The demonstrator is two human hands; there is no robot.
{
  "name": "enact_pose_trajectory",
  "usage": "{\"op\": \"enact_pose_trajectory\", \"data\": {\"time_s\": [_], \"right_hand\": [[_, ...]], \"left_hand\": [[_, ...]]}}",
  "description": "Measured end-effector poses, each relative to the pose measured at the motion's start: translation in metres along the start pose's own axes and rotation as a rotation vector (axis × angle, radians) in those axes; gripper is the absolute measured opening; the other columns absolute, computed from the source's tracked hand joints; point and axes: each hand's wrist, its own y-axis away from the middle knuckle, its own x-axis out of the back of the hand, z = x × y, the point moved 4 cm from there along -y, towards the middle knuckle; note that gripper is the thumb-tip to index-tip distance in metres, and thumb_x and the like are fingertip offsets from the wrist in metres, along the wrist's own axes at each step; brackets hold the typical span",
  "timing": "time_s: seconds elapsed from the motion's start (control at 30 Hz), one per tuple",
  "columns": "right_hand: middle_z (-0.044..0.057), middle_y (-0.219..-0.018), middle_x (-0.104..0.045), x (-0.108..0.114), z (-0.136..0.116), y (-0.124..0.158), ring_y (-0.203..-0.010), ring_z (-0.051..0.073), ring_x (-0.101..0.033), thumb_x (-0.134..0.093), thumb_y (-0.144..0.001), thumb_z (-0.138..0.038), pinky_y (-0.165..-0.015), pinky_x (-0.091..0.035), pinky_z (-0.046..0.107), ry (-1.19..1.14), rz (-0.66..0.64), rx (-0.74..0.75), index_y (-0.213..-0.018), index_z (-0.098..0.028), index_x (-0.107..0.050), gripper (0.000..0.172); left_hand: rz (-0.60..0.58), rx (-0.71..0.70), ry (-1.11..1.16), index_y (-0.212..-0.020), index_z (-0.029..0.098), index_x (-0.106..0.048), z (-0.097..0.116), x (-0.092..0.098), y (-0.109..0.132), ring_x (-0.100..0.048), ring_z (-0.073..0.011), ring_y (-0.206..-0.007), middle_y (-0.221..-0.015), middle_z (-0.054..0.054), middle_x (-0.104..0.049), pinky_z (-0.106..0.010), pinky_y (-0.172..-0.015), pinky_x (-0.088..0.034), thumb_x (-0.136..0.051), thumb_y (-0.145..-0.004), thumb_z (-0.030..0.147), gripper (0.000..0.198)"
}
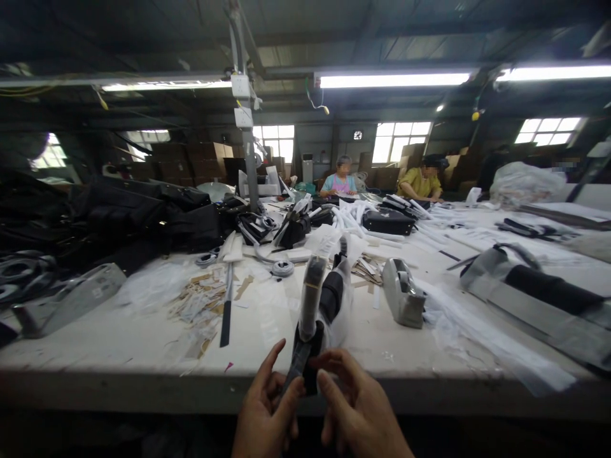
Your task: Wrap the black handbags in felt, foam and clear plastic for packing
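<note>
A narrow black bag (331, 294) stands end-on at the table's front edge, with clear plastic film around its side. Its upright grey handle (312, 296) looks wrapped in plastic. My left hand (268, 404) pinches a dark strap (298, 364) at the near end of the bag between thumb and fingers. On the other side, my right hand (356, 397) is curled, with thumb and index finger closed at the bag's near end. The exact bit of bag or film between those fingertips is hidden.
A grey tape dispenser (403, 294) stands right of the bag. Farther right lies another plastic-wrapped black bag (548, 289). Paper scraps (203, 302) and a dark-ended strip (226, 312) lie left. Black bags (128, 210) pile up at far left. Two people sit across the table.
</note>
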Motion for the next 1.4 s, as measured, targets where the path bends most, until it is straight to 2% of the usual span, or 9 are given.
{"op": "enact_pose_trajectory", "data": {"time_s": [0.1,0.23,0.43,0.53,0.67,0.87,1.0,1.2,1.4], "right_hand": [[0.010,-0.115,-0.068,0.032,-0.035,-0.010,-0.074,0.016,-0.070,-0.063,-0.087,-0.054,-0.067,-0.057,0.026,0.094,0.199,0.251,-0.121,-0.022,-0.054,0.047],[0.011,-0.135,-0.058,0.040,-0.100,-0.049,-0.122,0.023,-0.058,-0.066,-0.086,-0.053,-0.104,-0.046,0.037,-0.132,0.086,0.320,-0.129,-0.023,-0.053,0.054],[0.008,-0.081,-0.068,0.031,-0.184,-0.107,-0.076,0.020,-0.069,-0.063,-0.088,-0.050,-0.069,-0.058,0.033,-0.272,-0.058,0.166,-0.088,-0.017,-0.059,0.033],[-0.002,-0.059,-0.053,0.035,-0.211,-0.128,-0.047,0.010,-0.051,-0.070,-0.084,-0.041,-0.048,-0.050,0.023,-0.061,-0.079,0.167,-0.073,-0.017,-0.056,0.030],[-0.008,-0.049,-0.040,0.044,-0.252,-0.146,-0.038,0.003,-0.031,-0.077,-0.075,-0.023,-0.037,-0.030,0.016,0.097,-0.105,0.217,-0.064,-0.015,-0.055,0.026],[-0.002,-0.056,-0.060,0.056,-0.314,-0.168,-0.049,0.008,-0.051,-0.079,-0.071,-0.045,-0.052,-0.038,0.023,0.983,-0.064,0.504,-0.084,-0.010,-0.075,0.038],[-0.002,-0.061,-0.067,0.054,-0.314,-0.189,-0.055,0.009,-0.057,-0.080,-0.067,-0.048,-0.062,-0.042,0.025,1.289,-0.134,0.636,-0.083,-0.013,-0.078,0.039],[-0.004,-0.064,-0.070,0.044,-0.281,-0.217,-0.064,0.012,-0.062,-0.082,-0.065,-0.017,-0.071,-0.044,0.024,1.400,-0.196,0.766,-0.088,-0.018,-0.080,0.024],[0.004,-0.098,-0.075,0.039,-0.246,-0.222,-0.092,0.019,-0.067,-0.075,-0.069,-0.004,-0.082,-0.046,0.025,1.401,-0.206,0.778,-0.103,-0.017,-0.077,0.037]], "left_hand": [[0.008,-0.010,-0.028,-0.138,0.025,-0.050,-0.002,-0.002,-0.001,-0.046,-0.0053,-0.034,-0.070,0.001,-0.061,-0.014,-0.030,-0.029,-0.071,-0.073,0.063,0.078],[-0.012,-0.047,-0.064,-0.136,0.023,-0.052,-0.001,-0.009,0.000,-0.045,-0.0060,-0.033,-0.069,0.000,-0.064,-0.016,-0.031,-0.029,-0.068,-0.074,0.067,0.077],[-0.106,-0.175,-0.158,-0.131,0.020,-0.059,0.006,-0.015,0.003,-0.059,-0.0155,-0.044,-0.066,-0.003,-0.068,-0.025,-0.044,-0.045,-0.059,-0.079,0.069,0.071],[-0.107,-0.253,-0.205,-0.118,0.023,-0.069,0.016,-0.008,-0.004,-0.065,-0.0185,-0.057,-0.073,-0.004,-0.072,-0.027,-0.055,-0.051,-0.055,-0.083,0.067,0.059],[0.039,-0.321,-0.229,-0.112,0.024,-0.071,0.031,0.017,-0.034,-0.070,-0.0238,-0.089,-0.106,-0.008,-0.074,-0.031,-0.075,-0.056,-0.058,-0.083,0.062,0.050],[0.279,-0.574,-0.491,-0.146,0.025,-0.040,0.054,0.053,-0.076,-0.041,-0.0303,-0.138,-0.153,-0.010,-0.041,-0.047,-0.110,-0.038,-0.054,-0.091,0.049,0.061],[0.263,-0.498,-0.496,-0.145,0.025,-0.040,0.047,0.057,-0.072,-0.052,-0.0308,-0.128,-0.146,-0.013,-0.048,-0.047,-0.102,-0.046,-0.058,-0.088,0.050,0.064],[0.053,-0.263,-0.373,-0.104,0.021,-0.064,0.016,0.024,-0.044,-0.068,-0.0214,-0.075,-0.083,-0.003,-0.069,-0.030,-0.067,-0.055,-0.071,-0.075,0.056,0.046],[-0.097,-0.121,-0.255,-0.095,0.020,-0.068,-0.012,-0.008,-0.049,-0.069,-0.0250,-0.092,-0.093,-0.005,-0.074,-0.030,-0.077,-0.054,-0.070,-0.071,0.063,0.049]]}}
